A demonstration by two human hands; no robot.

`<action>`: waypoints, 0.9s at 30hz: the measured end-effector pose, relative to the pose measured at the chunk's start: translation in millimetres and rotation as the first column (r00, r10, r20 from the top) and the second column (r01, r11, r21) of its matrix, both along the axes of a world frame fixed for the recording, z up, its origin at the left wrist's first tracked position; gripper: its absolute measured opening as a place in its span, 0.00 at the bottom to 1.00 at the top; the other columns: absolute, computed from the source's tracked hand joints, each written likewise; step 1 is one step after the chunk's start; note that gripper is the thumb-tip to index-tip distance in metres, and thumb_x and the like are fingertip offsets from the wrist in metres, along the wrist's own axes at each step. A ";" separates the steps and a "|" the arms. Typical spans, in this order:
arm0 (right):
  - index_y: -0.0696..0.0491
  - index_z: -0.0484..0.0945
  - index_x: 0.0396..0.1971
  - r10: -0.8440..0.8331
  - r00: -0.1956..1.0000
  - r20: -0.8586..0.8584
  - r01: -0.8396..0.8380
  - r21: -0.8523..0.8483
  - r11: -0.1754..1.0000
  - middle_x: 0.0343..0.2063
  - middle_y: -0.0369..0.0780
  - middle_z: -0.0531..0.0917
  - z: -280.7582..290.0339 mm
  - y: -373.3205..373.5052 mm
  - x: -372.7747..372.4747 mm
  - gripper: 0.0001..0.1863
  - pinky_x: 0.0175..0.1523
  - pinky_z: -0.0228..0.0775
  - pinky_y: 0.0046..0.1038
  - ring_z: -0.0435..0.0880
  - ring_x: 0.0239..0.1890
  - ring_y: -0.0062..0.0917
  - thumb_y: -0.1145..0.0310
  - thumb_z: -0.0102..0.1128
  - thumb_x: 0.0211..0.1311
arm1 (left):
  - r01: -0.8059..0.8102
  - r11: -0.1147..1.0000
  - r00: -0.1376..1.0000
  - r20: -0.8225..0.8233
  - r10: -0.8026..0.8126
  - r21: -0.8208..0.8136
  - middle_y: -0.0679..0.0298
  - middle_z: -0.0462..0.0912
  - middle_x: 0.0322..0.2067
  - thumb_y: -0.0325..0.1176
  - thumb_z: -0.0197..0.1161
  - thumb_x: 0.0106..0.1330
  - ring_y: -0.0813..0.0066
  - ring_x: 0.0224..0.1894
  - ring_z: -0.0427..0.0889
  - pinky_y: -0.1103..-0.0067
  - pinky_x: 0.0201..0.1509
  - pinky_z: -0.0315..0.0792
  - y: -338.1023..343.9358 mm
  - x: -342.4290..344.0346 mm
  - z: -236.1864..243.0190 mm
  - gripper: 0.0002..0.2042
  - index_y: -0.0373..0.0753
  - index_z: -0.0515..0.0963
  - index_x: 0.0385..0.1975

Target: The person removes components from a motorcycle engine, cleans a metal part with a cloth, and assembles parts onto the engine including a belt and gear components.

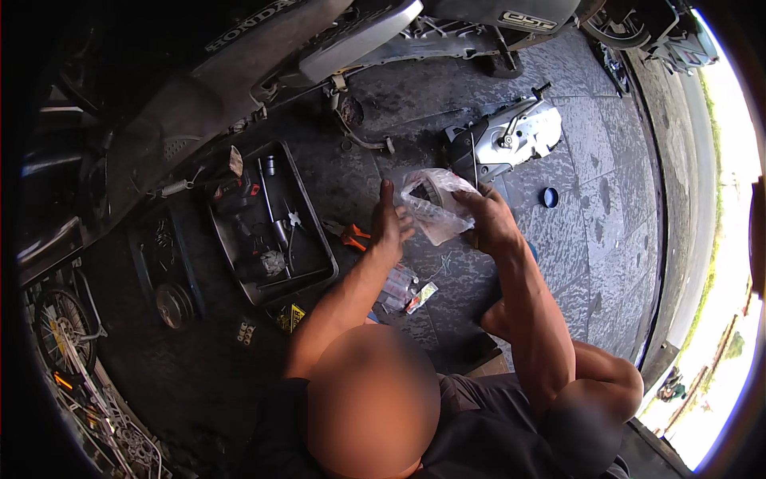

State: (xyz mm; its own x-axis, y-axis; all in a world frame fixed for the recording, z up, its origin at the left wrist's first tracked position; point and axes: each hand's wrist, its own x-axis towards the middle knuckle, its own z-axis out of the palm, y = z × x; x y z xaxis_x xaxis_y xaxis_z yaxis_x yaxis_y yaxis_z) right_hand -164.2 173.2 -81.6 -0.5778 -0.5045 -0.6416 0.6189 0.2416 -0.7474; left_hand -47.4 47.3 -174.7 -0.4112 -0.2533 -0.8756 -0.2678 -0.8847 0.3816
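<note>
Orange-handled pliers point(349, 233) lie beside a black tray point(311, 233).

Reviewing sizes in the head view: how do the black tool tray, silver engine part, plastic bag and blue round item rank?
Largest to smallest, as they look:
1. Black tool tray
2. Silver engine part
3. Plastic bag, seemingly nearer the camera, which may enlarge it
4. Blue round item

Single head-worn fisheye view, from above and near, downward over the floor point(594, 251).
</note>
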 end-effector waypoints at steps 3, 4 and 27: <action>0.60 0.78 0.42 0.015 0.993 -0.120 0.000 0.128 0.992 0.30 0.38 0.83 4.3 2.5 5.5 0.19 0.24 0.68 0.23 0.79 0.23 0.19 0.58 0.64 0.65 | -0.036 0.953 0.870 -0.460 0.178 0.300 0.56 0.76 0.55 0.62 0.42 0.73 0.59 0.54 0.78 0.65 0.59 0.74 -7.7 3.5 -6.4 0.33 0.38 0.67 0.63; 0.61 0.78 0.42 0.048 0.847 -0.529 0.068 0.198 0.978 0.31 0.42 0.84 5.3 2.1 10.9 0.18 0.29 0.71 0.28 0.79 0.23 0.26 0.61 0.66 0.62 | -0.044 0.945 0.788 -0.571 0.232 0.323 0.57 0.77 0.55 0.62 0.43 0.72 0.59 0.53 0.80 0.65 0.59 0.74 -7.4 2.2 1.0 0.33 0.39 0.68 0.62; 0.61 0.82 0.40 0.070 0.844 -0.532 0.190 0.420 0.888 0.20 0.35 0.80 8.5 63.7 10.2 0.16 0.21 0.61 0.21 0.72 0.16 0.15 0.62 0.64 0.65 | 0.487 0.381 0.864 0.368 -0.344 -0.786 0.34 0.80 0.26 0.54 0.52 0.71 0.39 0.35 0.84 0.59 0.33 0.72 -62.6 2.1 -61.7 0.32 0.23 0.78 0.24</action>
